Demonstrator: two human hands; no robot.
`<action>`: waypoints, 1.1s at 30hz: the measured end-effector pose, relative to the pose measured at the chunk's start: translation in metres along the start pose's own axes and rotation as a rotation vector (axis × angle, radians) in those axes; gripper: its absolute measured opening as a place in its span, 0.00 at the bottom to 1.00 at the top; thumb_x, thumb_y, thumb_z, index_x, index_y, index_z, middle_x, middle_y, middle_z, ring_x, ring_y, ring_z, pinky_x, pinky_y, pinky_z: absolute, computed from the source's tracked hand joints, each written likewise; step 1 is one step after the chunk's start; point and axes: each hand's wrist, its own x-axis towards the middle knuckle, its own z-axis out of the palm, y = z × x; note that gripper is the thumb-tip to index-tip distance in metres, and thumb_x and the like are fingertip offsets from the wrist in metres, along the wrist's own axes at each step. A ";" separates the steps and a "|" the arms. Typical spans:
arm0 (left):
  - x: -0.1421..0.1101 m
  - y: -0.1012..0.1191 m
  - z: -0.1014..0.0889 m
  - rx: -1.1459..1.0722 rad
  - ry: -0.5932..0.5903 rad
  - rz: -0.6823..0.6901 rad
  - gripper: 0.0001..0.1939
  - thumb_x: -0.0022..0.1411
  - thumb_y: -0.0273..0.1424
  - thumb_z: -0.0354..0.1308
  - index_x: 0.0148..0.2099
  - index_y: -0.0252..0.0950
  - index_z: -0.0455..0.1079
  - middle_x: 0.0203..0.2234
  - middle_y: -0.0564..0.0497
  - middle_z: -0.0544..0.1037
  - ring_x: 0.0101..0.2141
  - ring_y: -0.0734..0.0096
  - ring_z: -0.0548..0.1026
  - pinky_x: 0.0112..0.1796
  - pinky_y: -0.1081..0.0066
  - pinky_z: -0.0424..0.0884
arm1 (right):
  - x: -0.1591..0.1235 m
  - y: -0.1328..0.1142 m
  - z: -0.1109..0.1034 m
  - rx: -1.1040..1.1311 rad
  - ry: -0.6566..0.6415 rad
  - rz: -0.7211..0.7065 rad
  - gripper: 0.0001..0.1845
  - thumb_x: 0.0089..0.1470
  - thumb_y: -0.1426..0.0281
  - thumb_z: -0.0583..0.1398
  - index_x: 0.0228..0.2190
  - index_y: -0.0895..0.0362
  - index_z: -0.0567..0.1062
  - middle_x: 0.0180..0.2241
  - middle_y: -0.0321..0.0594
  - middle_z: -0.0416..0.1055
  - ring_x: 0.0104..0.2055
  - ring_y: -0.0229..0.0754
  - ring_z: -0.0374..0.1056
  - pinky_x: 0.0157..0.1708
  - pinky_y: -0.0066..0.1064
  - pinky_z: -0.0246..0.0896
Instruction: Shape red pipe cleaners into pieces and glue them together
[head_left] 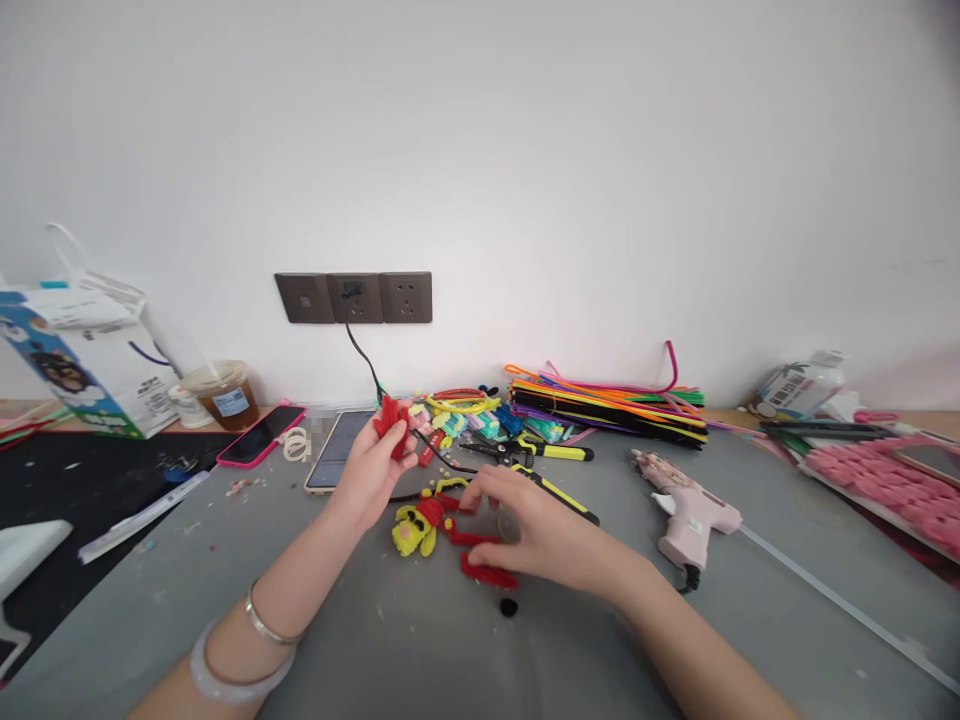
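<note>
My left hand [379, 465] is closed on a bundle of fuzzy red pipe cleaner [391, 425], held up over the edge of a tablet. Beside a small yellow pipe-cleaner figure [412, 530] with a red body, my right hand [517, 525] arches low over the table, thumb and fingers apart. Red pipe-cleaner strips [491, 573] lie beneath and around its fingertips; whether they touch is hard to tell. A small black round piece [508, 607] sits just in front. Behind the right hand are pliers with yellow and black handles [559, 494], partly covered by it.
A pink glue gun [690, 515] with a long glue stick lies at right. Pipe cleaners [607, 400] are stacked by the wall. A tablet [330, 455], a pink-edged phone [261, 436], a drink cup [225, 395] and a carton [90, 350] are at left. A black cable [364, 355] hangs from the socket.
</note>
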 end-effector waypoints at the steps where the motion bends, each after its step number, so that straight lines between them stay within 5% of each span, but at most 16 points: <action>1: 0.000 0.002 0.000 -0.008 0.021 0.008 0.14 0.53 0.27 0.67 0.43 0.35 0.72 0.31 0.53 0.74 0.24 0.81 0.67 0.22 0.80 0.61 | -0.002 -0.001 0.000 -0.044 -0.060 0.009 0.17 0.46 0.67 0.69 0.38 0.53 0.72 0.41 0.38 0.71 0.44 0.45 0.66 0.43 0.33 0.61; 9: -0.007 0.001 0.006 -0.018 -0.043 -0.013 0.14 0.53 0.27 0.67 0.42 0.36 0.72 0.31 0.53 0.74 0.25 0.80 0.68 0.22 0.79 0.61 | -0.001 0.007 0.007 -0.174 -0.111 0.042 0.12 0.44 0.83 0.59 0.31 0.56 0.72 0.34 0.38 0.71 0.37 0.42 0.65 0.37 0.30 0.58; 15: -0.012 -0.002 0.006 0.076 -0.119 -0.092 0.14 0.55 0.29 0.65 0.45 0.36 0.72 0.32 0.52 0.74 0.27 0.77 0.70 0.24 0.77 0.63 | 0.007 0.019 -0.002 0.177 0.120 0.151 0.03 0.52 0.69 0.61 0.30 0.55 0.72 0.27 0.33 0.69 0.27 0.37 0.60 0.27 0.28 0.54; 21: -0.028 -0.019 0.012 0.349 -0.311 -0.173 0.19 0.62 0.38 0.60 0.53 0.36 0.69 0.23 0.54 0.70 0.21 0.77 0.66 0.24 0.75 0.62 | 0.016 0.012 0.010 0.688 0.237 0.189 0.20 0.44 0.57 0.69 0.26 0.55 0.67 0.23 0.32 0.70 0.25 0.36 0.65 0.28 0.30 0.60; 33: -0.046 -0.029 0.012 0.742 -0.430 0.009 0.19 0.64 0.42 0.55 0.53 0.38 0.68 0.27 0.52 0.72 0.23 0.71 0.67 0.28 0.71 0.63 | 0.015 0.016 0.025 0.660 0.259 0.126 0.13 0.45 0.72 0.65 0.22 0.54 0.64 0.20 0.28 0.68 0.24 0.36 0.66 0.24 0.27 0.58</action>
